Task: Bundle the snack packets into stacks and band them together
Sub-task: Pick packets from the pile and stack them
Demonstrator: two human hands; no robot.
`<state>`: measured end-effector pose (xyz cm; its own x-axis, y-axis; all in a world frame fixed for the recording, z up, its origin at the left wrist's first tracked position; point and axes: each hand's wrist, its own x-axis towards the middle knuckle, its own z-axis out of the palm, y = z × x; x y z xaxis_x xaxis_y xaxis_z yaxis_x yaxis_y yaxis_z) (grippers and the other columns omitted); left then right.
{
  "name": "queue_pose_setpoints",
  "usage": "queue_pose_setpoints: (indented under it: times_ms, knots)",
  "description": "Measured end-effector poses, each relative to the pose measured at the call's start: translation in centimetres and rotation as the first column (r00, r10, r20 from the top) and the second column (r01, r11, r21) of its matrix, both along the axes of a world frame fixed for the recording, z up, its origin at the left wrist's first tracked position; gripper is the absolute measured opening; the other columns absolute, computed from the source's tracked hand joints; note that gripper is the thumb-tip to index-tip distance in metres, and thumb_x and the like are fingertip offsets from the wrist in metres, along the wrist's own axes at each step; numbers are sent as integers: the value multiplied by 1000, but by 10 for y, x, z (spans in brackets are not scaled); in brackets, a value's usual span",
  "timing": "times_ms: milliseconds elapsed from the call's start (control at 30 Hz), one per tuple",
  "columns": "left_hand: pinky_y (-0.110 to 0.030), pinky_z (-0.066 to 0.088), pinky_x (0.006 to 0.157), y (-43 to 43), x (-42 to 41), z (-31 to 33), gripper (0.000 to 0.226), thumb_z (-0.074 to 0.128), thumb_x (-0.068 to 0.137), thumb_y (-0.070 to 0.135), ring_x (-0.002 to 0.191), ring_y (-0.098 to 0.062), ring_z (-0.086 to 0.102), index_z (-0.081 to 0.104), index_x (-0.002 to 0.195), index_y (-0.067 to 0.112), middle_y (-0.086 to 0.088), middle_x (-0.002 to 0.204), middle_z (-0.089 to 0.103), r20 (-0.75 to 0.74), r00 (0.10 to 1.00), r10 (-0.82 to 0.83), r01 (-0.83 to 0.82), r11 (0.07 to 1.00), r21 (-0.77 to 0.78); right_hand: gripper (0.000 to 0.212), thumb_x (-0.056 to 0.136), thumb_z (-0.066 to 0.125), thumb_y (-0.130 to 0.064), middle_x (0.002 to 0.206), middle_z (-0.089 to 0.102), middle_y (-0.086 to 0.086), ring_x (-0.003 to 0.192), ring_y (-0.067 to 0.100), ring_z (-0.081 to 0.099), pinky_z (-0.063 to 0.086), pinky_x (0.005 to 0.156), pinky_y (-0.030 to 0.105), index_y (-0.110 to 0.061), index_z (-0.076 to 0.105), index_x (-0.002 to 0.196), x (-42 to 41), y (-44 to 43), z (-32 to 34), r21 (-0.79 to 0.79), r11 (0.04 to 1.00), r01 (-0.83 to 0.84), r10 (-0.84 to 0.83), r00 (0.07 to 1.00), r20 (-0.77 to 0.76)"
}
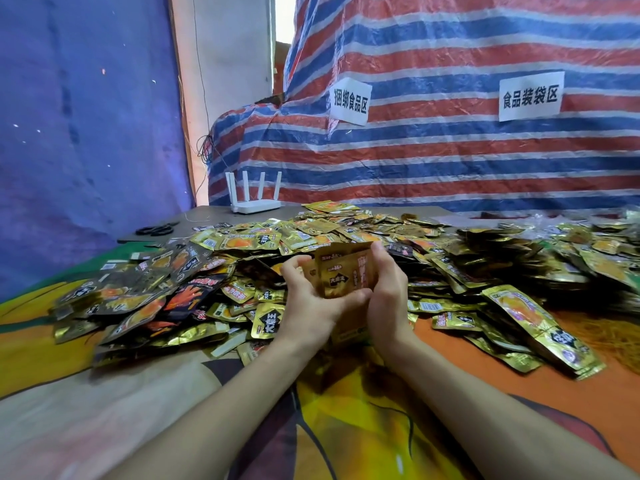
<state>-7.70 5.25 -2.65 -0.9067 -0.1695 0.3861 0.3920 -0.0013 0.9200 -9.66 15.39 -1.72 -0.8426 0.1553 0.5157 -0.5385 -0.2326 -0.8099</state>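
The job looks barely begun. Both hands are closed on one small stack of packets (pixel 341 271), held upright just above the table (pixel 52 427): the left hand (pixel 306 303) grips its left edge, the right hand (pixel 386 289) its right. No band is on it yet. I make out at least three packets in it — the exact number is hidden. The loose pile (pixel 242 268) behind is far too many to count. A darker heap (pixel 502 251) to the right may be finished bundles; I cannot tell. What looks like a tangle of rubber bands (pixel 620 341) lies at the right edge. Also one pair of scissors (pixel 156 230), one router (pixel 254 202), two paper signs (pixel 530 95).
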Motion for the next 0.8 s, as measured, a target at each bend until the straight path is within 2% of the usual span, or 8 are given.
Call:
queue_pose_setpoints:
  times_ms: [100,200,267,367,500,633,733,800]
  knots:
    - [-32,58,71,-2,0,0,83,88,56,5,90,-19,71,42,124,20,-10,105,68,43,988,-146,141,983,117,61,90,42,-60,91,77,12,86,27,74,58,78,38,-9,75,95,-4,0,-2,57,998,-2,1,1000,20]
    - [-29,56,60,-1,2,2,64,66,57,7,74,-14,69,45,115,23,-11,96,64,72,970,-234,222,964,146,70,90,33,-65,92,78,11,91,28,75,57,91,50,-11,78,95,-7,1,-1,52,999,-11,4,992,130]
    - [-29,57,65,1,1,1,57,63,60,13,81,-15,68,45,114,21,-12,101,64,108,968,-226,224,974,27,70,88,33,-67,87,78,11,87,27,75,56,92,52,-14,80,86,-7,1,-1,48,999,-16,8,986,166]
    - [-44,57,89,0,-2,1,54,68,65,28,103,-25,66,44,113,24,-13,115,64,81,992,-100,116,967,-226,66,90,37,-65,93,78,16,93,33,74,56,95,52,-16,81,86,-5,0,0,-33,997,-69,74,983,169]
    - [-29,61,81,-5,-5,3,56,84,62,24,94,-10,72,55,110,26,2,102,74,-60,994,-89,78,983,-165,72,99,36,-61,106,74,24,102,41,71,60,87,47,0,74,110,-5,0,5,-154,978,-142,169,969,179]
    - [-35,59,76,-5,-5,3,44,86,62,12,90,-21,75,72,104,8,-7,96,78,-44,983,-179,173,978,-116,56,106,37,-46,104,76,19,100,34,73,59,87,43,-8,77,102,-3,0,4,-126,982,-138,159,972,173]
    - [-34,59,72,-7,-2,5,27,77,65,3,83,-20,74,79,86,21,-3,88,77,-52,966,-253,241,955,-171,49,106,41,-38,111,73,23,107,37,70,57,95,46,0,71,113,0,2,7,-84,980,-178,191,965,180]
    - [-43,59,72,-6,1,6,22,70,63,3,79,-22,72,75,78,18,-7,81,74,-61,965,-253,237,951,-197,47,106,43,-35,113,73,22,106,35,71,57,95,43,2,69,116,2,1,8,-66,976,-206,215,961,172]
